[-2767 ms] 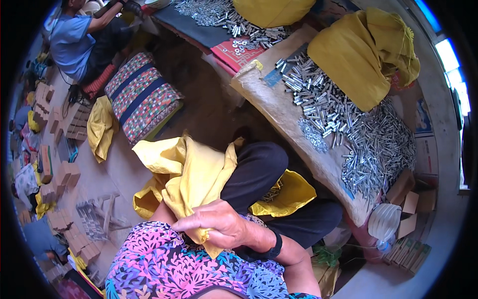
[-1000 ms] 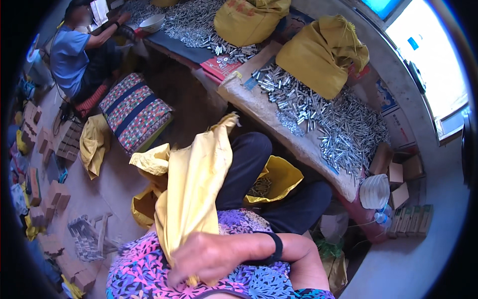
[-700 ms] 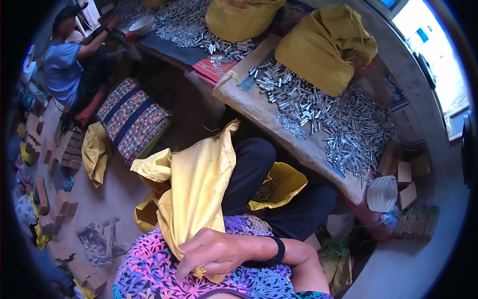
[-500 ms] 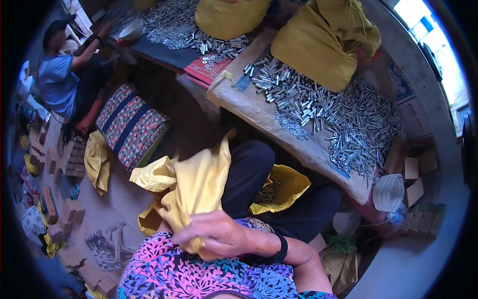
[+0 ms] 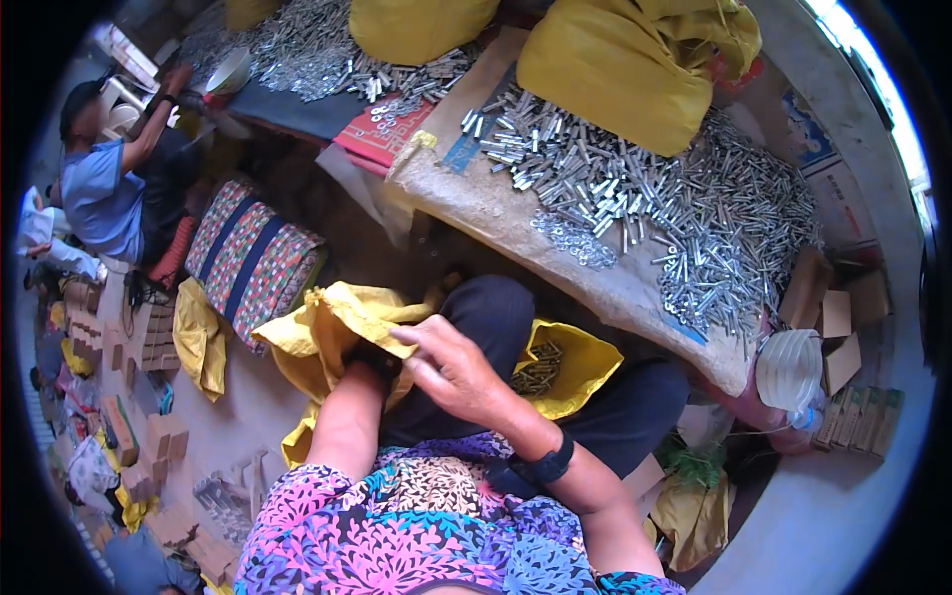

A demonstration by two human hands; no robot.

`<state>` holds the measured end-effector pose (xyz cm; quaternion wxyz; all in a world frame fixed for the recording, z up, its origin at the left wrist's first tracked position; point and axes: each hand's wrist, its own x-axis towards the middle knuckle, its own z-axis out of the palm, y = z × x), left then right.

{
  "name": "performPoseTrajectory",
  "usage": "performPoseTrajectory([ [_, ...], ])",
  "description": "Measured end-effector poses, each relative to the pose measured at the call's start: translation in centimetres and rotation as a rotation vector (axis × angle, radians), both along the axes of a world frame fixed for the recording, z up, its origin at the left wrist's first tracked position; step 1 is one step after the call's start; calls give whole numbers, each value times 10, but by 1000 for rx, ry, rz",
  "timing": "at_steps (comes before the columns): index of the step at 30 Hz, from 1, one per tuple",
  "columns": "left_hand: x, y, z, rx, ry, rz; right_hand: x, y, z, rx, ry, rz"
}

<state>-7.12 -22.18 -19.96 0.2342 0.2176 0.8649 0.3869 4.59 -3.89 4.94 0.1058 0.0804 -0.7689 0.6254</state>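
Yellow woven fabric front and centre in the head view: a sack (image 5: 332, 322) bunched in front of the seated person, up against the nearer dark trouser leg (image 5: 476, 327). Right hand (image 5: 456, 372), black band (image 5: 548, 461) on its wrist, is pinching the sack's edge. Left forearm (image 5: 347, 416) goes into the sack's mouth; left hand is hidden in there, can't tell if it's gripping.

Between the legs: second sack, yellow, mouth open (image 5: 590, 372), small metal parts (image 5: 538, 369) inside. Low bench (image 5: 436, 183) ahead and to the right carries a big heap of silvery pins (image 5: 615, 169), a patch of washers (image 5: 575, 241) near its edge, and a full-looking yellow bag (image 5: 610, 74) behind. Checkered padded block (image 5: 260, 248) on the floor, limp yellow cloth (image 5: 201, 342) just beside it. Co-worker in a blue shirt (image 5: 104, 203) sits far left, apart from all this.
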Motion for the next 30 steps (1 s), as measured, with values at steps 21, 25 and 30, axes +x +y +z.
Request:
performPoseTrajectory([
  [21,59,-18,83,271,31,113,109,44,-3,-491,-375,-77],
  [25,73,-27,79,220,-19,157,128,44,2,-520,-380,-92],
  [30,71,-24,70,909,-983,806,149,49,-2,-576,-377,-111],
])
